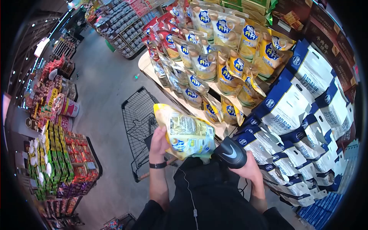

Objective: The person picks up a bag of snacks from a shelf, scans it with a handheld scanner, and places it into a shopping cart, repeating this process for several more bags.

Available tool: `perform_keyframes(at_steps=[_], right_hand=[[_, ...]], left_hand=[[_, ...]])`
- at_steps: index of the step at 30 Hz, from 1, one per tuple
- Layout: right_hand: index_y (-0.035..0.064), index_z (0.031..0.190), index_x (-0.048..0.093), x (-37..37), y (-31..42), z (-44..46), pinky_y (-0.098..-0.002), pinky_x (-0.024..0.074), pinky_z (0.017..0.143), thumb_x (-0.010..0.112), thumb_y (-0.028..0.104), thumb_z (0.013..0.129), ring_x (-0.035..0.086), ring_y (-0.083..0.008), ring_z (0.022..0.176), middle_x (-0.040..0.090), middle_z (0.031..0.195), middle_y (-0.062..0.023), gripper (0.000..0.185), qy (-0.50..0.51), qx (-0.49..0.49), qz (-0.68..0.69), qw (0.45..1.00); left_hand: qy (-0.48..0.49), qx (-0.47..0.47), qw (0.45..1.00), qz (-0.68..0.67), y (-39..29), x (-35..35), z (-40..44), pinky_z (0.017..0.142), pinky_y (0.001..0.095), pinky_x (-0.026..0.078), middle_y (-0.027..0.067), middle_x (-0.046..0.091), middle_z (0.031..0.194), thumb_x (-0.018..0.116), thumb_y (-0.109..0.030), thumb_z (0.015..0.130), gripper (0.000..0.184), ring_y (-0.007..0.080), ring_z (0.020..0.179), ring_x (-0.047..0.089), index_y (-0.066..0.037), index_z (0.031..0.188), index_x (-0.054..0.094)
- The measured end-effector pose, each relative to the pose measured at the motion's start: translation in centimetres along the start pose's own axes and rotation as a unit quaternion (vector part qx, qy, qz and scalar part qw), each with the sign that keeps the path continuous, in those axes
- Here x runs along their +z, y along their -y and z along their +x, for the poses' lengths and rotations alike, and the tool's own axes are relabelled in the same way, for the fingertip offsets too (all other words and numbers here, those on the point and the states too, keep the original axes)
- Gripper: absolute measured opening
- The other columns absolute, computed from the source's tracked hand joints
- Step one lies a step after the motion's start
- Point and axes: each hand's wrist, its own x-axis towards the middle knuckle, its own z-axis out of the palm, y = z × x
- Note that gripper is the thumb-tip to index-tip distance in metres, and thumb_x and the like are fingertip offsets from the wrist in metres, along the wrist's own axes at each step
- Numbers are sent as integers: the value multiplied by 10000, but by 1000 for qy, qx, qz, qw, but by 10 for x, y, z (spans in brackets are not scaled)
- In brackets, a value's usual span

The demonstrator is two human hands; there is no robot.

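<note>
A yellow snack bag (188, 132) with its printed back turned up is gripped at its left edge by my left hand (159, 142), which wears a dark wristband. My right hand (249, 166) is wrapped round a black barcode scanner (231, 153). The scanner's head is close to the bag's lower right corner; I cannot tell whether they touch. Part of my right hand's fingers is hidden behind the scanner. Just beyond the bag, similar yellow pouches (230, 73) stand in rows on a wooden display shelf (147, 65).
A black wire shopping cart (138, 122) stands on the grey floor left of my hands. White and blue bags (287, 107) fill the stand on the right. Colourful packaged goods (61, 157) are stacked at the left, and another stocked shelf (119, 30) stands farther back.
</note>
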Motion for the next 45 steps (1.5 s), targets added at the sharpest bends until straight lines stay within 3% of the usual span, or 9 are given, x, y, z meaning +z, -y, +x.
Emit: perform_keyframes(at_steps=[5,7,10,15,19,24,32,41,45], right_hand=[[-32,1066,704,16,-20,-19,-340,555,808,843,102,729,699,-190,801,757,912,-130,389,-3,50,83,995],[-33,1067,703,21,-34,-26,-334,556,791,836,101,749,689,-178,791,755,914,-130,370,15,73,89,993],[-9,1015,704,21,-35,-29,-374,569,776,835,96,691,742,-317,825,751,903,-169,365,-15,94,67,993],[-19,1031,708,15,-32,-32,-361,563,799,840,116,737,743,-253,836,760,914,-152,349,-102,117,76,985],[-31,1060,702,13,-35,-42,-353,555,823,836,123,778,722,-191,852,765,947,-130,348,-134,167,89,973],[-43,1074,693,13,-41,-58,-334,546,824,829,104,795,688,-148,844,760,940,-125,344,-140,226,77,961],[-43,1053,697,12,-36,-60,-332,547,816,826,97,800,688,-144,829,759,926,-122,317,-133,224,74,963],[-44,1046,695,15,-38,-53,-335,548,814,827,98,792,693,-151,832,757,922,-125,320,-105,218,62,968],[-47,1043,696,17,-37,-49,-340,549,809,826,96,793,694,-153,824,756,914,-131,317,-99,207,55,972]], left_hand=[[-198,31,979,42,73,29,-4,984,348,535,105,690,1223,592,-174,1048,337,178,1088,676,21,1322,577],[-202,12,974,102,111,23,6,968,327,529,90,690,1189,600,-169,1047,338,147,1054,665,23,1325,575],[-190,14,970,152,155,19,29,952,301,515,79,674,1184,597,-157,1049,354,121,1039,639,26,1350,559],[-187,89,956,210,202,24,74,936,297,532,83,650,1247,589,-157,1055,386,131,1064,637,29,1389,537],[-168,156,890,395,241,7,100,1047,311,462,113,539,1406,541,-106,1058,443,173,1205,569,61,1458,454],[-202,127,874,423,260,28,96,1212,388,270,277,269,1629,556,-221,1053,489,362,1499,307,96,1418,482],[-160,116,855,479,268,35,84,1249,446,182,341,160,1638,608,-349,1017,732,458,1540,149,89,1524,313],[-169,52,878,444,252,25,70,1253,451,174,366,217,1613,696,-458,949,827,471,1540,131,85,1492,387],[-194,33,874,444,261,19,66,1205,447,296,337,368,1526,749,-412,911,766,458,1453,329,84,1414,454]])
